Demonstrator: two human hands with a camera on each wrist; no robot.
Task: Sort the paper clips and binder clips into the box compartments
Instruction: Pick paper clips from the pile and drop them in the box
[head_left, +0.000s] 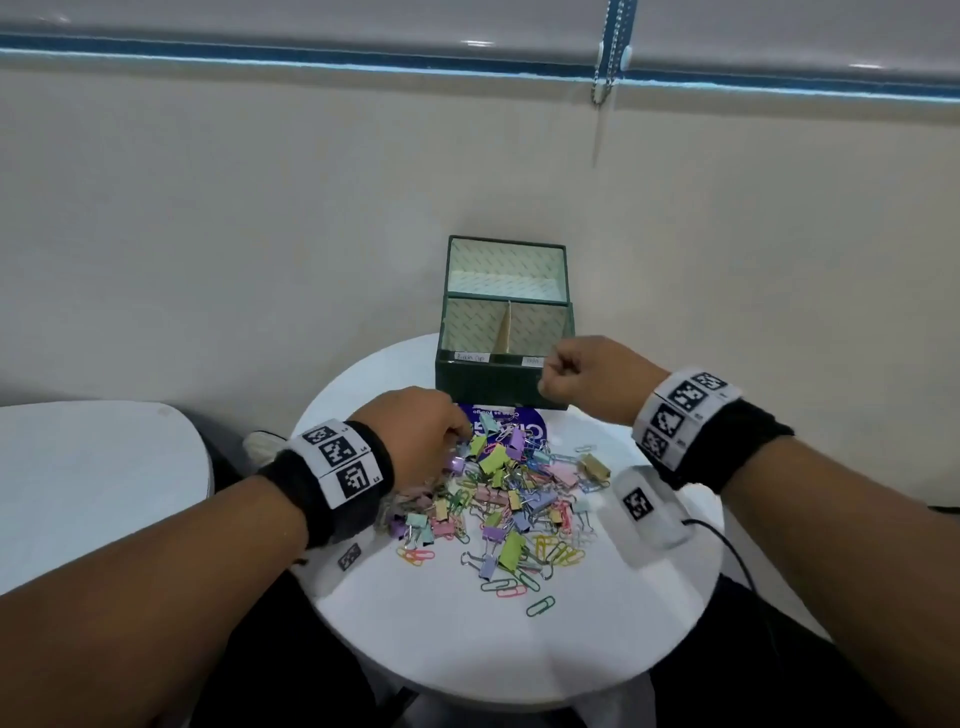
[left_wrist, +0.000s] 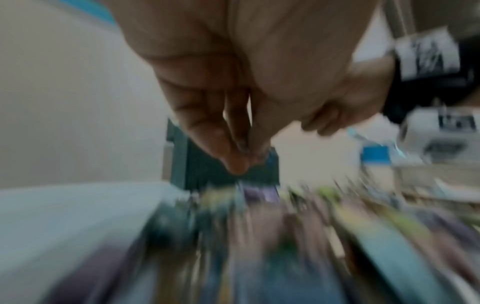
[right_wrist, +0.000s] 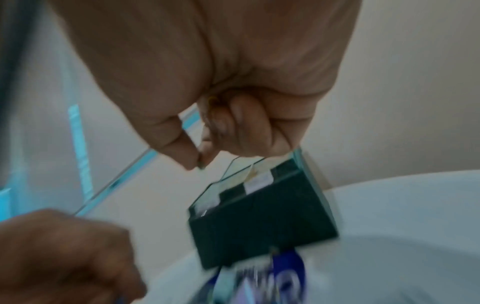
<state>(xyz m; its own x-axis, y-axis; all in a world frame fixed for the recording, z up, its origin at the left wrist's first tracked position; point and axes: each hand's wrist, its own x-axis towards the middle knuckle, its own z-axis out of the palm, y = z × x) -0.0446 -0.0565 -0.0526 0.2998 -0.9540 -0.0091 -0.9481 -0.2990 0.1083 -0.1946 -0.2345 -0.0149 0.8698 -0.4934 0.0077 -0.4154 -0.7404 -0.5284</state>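
We see a round white desk (head_left: 467, 644) with a loose heap of pastel clips (head_left: 511, 501) in its middle, binder clips and paper clips mixed together. Behind the heap stands a dark green box (head_left: 491, 382), its lid tipped up at the back. A card divider splits its inside into a left and a right compartment, each with a small white label on the front rim. We cannot make out any clips inside either one.

Our left hand (head_left: 413, 434) is down at the far left edge of the heap, its fingertips (left_wrist: 237, 164) bunched together in a pinch. The wrist view is too blurred to tell whether that grip holds a clip.

Our right hand (head_left: 589, 376) is raised at the box's front right corner, fingers curled into the palm. The right wrist view hints at something thin and yellowish between thumb and fingers, but we cannot tell what it is.

A purple packet (head_left: 498, 418) lies between box and heap.
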